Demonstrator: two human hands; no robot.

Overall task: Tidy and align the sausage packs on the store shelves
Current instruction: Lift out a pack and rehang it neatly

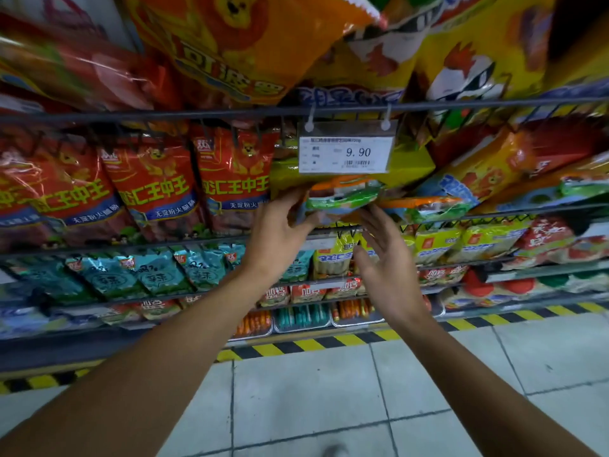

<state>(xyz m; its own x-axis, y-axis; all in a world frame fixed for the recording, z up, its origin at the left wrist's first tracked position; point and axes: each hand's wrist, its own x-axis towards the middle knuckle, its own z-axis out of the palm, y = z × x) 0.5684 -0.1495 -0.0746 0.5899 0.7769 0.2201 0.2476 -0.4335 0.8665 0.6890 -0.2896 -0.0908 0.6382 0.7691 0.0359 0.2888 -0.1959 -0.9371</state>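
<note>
Wire shelves (230,111) are full of red packs (155,186). Below the price tag (346,152), a green and orange sausage pack (342,196) lies on its shelf. Left hand (280,225) holds its end. Right hand (385,255) is spread just beside it.

1. The price tag (346,152) hangs from the wire rail (197,111) of the upper shelf, above both hands.
2. The left hand (280,225) holds the left end of a sausage pack (342,196) lying just below the price tag.
3. The right hand (385,255) is spread just below and right of that pack.
4. A row of upright packs (158,186) stands left of the left hand.
5. Lower shelves (131,298) lie beneath, with the floor (329,390) before them.
</note>
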